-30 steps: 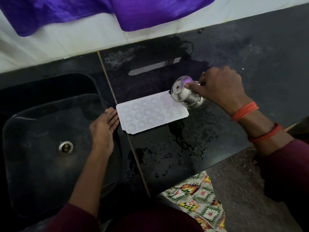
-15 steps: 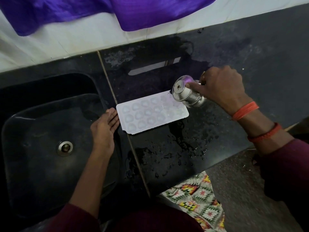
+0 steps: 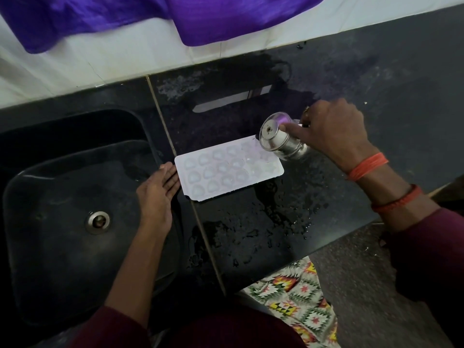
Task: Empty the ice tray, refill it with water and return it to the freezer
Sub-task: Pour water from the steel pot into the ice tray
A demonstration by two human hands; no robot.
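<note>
A white ice tray (image 3: pixel 226 170) with rows of round cells lies flat on the black countertop (image 3: pixel 263 229), just right of the sink. My right hand (image 3: pixel 334 131) grips a small steel cup (image 3: pixel 278 138), tipped sideways with its base towards me, over the tray's right end. My left hand (image 3: pixel 157 192) lies flat with straight fingers, its fingertips touching the tray's left edge.
A black sink (image 3: pixel 72 217) with a steel drain (image 3: pixel 98 221) takes up the left. The countertop in front of the tray is wet with puddles and drops. Purple cloth (image 3: pixel 175 16) hangs over the white wall at the back. A patterned cloth (image 3: pixel 293 292) lies below the counter edge.
The tipped cup and my right hand have edged slightly to the right and up over the tray's right end. My left hand stays at the tray's left edge.
</note>
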